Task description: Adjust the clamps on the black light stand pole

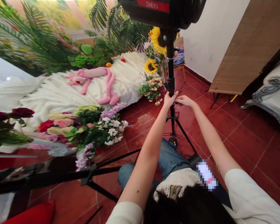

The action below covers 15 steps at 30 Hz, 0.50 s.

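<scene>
A black light stand point(170, 68) rises upright in front of me, with a black lamp housing point(163, 14) bearing a red label at its top. My left hand point(170, 99) is wrapped round the pole at its lower section, thumb against the front. Close beside it, my right hand point(184, 101) reaches in from the right, its fingers bent together at the pole's side. Whatever the right fingertips hold there is too small to make out. The stand's legs spread out below both hands.
Flowers point(93, 124) and a pink plush toy point(95, 74) on white cloth point(53, 93) lie to the left. Sunflowers point(151, 66) stand just behind the pole. Another black tripod point(91, 174) crosses the lower left. A white sofa point(276, 93) is at right.
</scene>
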Available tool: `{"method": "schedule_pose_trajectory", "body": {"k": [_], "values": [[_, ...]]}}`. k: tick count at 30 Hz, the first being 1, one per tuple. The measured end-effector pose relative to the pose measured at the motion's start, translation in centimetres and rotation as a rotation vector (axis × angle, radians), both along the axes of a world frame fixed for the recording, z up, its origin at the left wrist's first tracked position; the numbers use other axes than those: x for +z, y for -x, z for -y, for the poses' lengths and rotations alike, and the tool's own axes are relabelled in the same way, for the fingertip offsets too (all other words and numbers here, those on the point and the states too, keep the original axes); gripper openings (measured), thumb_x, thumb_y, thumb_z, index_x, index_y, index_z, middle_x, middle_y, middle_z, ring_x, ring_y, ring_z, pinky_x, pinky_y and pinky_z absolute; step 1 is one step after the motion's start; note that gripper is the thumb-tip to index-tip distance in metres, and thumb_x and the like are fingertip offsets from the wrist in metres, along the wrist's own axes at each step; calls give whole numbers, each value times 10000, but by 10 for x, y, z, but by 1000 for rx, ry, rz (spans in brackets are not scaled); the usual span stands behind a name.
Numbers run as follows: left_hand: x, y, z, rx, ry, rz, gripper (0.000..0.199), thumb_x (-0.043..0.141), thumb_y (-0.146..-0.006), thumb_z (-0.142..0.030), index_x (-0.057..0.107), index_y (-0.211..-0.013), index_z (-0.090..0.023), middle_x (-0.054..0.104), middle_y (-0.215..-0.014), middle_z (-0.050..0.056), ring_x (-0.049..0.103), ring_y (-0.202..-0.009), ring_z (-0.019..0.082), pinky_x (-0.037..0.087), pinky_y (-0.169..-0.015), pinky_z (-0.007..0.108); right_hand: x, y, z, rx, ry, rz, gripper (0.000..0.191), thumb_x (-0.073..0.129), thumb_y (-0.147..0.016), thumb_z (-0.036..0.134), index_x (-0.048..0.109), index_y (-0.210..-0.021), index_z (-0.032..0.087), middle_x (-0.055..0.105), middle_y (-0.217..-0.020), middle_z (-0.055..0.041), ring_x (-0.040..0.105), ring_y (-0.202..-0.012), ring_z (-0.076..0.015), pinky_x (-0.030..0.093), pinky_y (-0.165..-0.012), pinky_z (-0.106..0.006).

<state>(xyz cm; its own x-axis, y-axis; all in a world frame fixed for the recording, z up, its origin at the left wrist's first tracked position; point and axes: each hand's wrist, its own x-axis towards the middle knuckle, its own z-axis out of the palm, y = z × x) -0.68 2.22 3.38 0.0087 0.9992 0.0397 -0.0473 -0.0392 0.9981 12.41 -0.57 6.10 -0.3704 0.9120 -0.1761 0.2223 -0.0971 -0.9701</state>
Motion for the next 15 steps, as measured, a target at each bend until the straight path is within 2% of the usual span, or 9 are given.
{"method": "schedule_pose_trajectory", "body": {"k": [4, 6, 8, 12, 15], "values": [[-11, 6, 8, 5, 15, -17, 362, 744, -783, -505, 613, -850, -175, 623, -662, -3, 606, -607, 109, 474, -632, 230, -8, -3, -6, -2, 1, -14, 373, 744, -818, 493, 695, -824, 123, 708, -596, -43, 614, -481, -96, 555, -576, -209], [-24, 15, 20, 27, 12, 32, 316, 712, -823, -458, 630, -930, -172, 681, -762, 22, 651, -702, 112, 498, -699, 227, -15, -2, -4, -32, -28, -18, 417, 744, -792, 543, 674, -764, 133, 694, -578, -42, 605, -478, -97, 527, -548, -199], [-41, 32, 39, 26, 62, 67, 283, 710, -825, -392, 638, -982, -168, 713, -841, 37, 669, -741, 110, 515, -735, 237, -26, 4, 1, -122, -124, -27, 466, 710, -789, 600, 648, -705, 146, 661, -542, -30, 576, -455, -95, 485, -508, -194], [-89, 97, 100, -53, 271, 75, 270, 735, -776, -396, 673, -900, -165, 733, -815, 50, 674, -673, 124, 553, -741, 305, -49, 31, 15, -507, -347, 2, 575, 461, -892, 697, 578, -644, 191, 517, -442, 18, 496, -402, -101, 425, -477, -212], [-120, 163, 155, 134, 302, 60, 221, 704, -794, -412, 685, -803, -192, 726, -756, 43, 676, -678, 137, 564, -766, 334, -62, 56, 18, -829, -357, 78, 635, 259, -944, 713, 546, -681, 210, 486, -469, 13, 520, -439, -131, 460, -531, -245]]}}
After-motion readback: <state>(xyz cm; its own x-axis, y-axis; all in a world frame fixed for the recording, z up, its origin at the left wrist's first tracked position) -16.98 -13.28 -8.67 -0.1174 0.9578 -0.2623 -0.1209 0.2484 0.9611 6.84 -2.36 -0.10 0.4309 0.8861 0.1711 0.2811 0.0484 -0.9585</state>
